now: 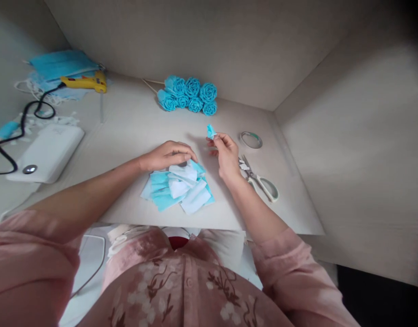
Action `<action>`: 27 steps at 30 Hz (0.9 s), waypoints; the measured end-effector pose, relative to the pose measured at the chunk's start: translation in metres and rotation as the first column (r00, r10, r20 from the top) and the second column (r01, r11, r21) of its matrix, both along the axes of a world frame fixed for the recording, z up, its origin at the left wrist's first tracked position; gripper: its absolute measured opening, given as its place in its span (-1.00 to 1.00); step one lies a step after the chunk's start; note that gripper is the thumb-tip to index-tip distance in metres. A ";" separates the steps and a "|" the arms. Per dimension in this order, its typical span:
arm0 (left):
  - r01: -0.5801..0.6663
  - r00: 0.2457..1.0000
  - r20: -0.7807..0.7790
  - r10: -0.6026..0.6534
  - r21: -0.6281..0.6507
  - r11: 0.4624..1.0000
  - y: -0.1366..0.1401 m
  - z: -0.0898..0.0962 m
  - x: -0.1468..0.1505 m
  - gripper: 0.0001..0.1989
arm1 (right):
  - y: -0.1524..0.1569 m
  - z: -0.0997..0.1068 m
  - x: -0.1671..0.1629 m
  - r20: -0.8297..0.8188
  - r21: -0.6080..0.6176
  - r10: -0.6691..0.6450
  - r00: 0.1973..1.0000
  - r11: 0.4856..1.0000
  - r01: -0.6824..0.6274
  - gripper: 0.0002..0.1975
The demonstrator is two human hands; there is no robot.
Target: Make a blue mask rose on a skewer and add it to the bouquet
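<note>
My right hand (pixel 226 152) is raised over the table, thumb and fingers pinching a small rolled blue bud of mask fabric (pixel 211 131). My left hand (pixel 168 155) lies with its fingers stretched out at the far edge of a loose pile of cut blue and white mask pieces (pixel 178 187). Its fingertips touch the top pieces, and a small dark object under its thumb is too hidden to name. Beyond both hands, a bunch of blue fabric roses (pixel 191 93) on thin sticks rests near the back wall.
Scissors (pixel 260 179) and a roll of tape (pixel 251 140) lie to the right. On the left are a yellow glue gun (pixel 84 82) with a black cord, folded blue masks (pixel 62 63), a white power bank (pixel 47 152) and white scraps. Walls enclose the table's back and sides.
</note>
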State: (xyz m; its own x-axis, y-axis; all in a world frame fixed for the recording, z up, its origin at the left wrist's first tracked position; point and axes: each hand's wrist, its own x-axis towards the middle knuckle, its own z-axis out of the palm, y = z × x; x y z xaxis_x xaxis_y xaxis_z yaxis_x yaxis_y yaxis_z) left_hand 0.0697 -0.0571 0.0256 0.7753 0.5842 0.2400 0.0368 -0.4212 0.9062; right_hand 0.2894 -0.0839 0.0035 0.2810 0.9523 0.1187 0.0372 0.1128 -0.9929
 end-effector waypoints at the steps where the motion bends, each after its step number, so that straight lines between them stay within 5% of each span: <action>1: 0.044 0.999 0.001 -0.044 -0.032 0.998 -0.001 0.001 -0.001 -0.50 | 0.000 0.001 0.000 0.005 -0.001 0.008 1.000 1.000 -0.008 -0.67; 5: 0.040 0.998 0.050 -0.034 -0.110 0.993 -0.005 0.004 0.000 -0.21 | -0.001 0.002 -0.002 0.036 -0.007 0.015 0.999 1.000 -0.015 -0.69; 13: -0.415 0.909 0.045 0.415 -0.011 0.910 0.003 0.002 0.005 -0.45 | -0.009 0.007 -0.008 0.284 0.112 0.057 0.957 0.989 -0.092 -0.73; 27: -0.459 0.885 0.067 0.461 -0.051 0.887 0.008 -0.004 0.008 -0.57 | -0.018 0.013 -0.011 0.515 0.202 0.048 0.856 0.963 -0.176 -0.71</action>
